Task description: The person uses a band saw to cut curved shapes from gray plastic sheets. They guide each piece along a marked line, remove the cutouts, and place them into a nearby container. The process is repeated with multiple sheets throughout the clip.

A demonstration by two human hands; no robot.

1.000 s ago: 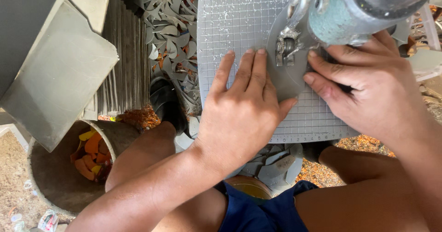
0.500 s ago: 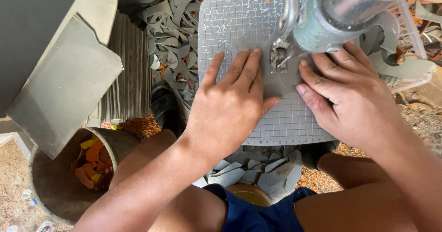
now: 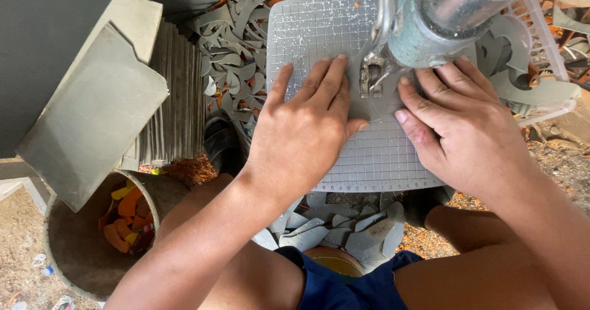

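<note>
Head view. Left hand (image 3: 304, 128) laid flat, fingers together, pressing a grey sheet (image 3: 364, 104) onto the gridded mat (image 3: 313, 30). Right hand (image 3: 461, 128) laid flat opposite, fingers slightly spread, pressing the same sheet from the other side. No grasp by either hand; palms down only. Sheet held between both sets of fingertips, directly under the metal head (image 3: 375, 76) of the machine (image 3: 448, 15). Tool end sat just beyond the left fingertips and just beside the right index finger.

Offcuts (image 3: 230, 45) piled beyond the left thumb, past the mat edge. More offcuts heaped below the wrists, near the knees. Stack of grey sheets (image 3: 92, 113) well off to the outer side of the left hand, above a tub (image 3: 80, 254) with orange scraps.

Risk, as judged: fingertips close to the tool end, so likely nipped or cut on any slip. Probable causes: sheet sliding on the dusty mat, uneven pressure between hands, fingers creeping inward while feeding.
</note>
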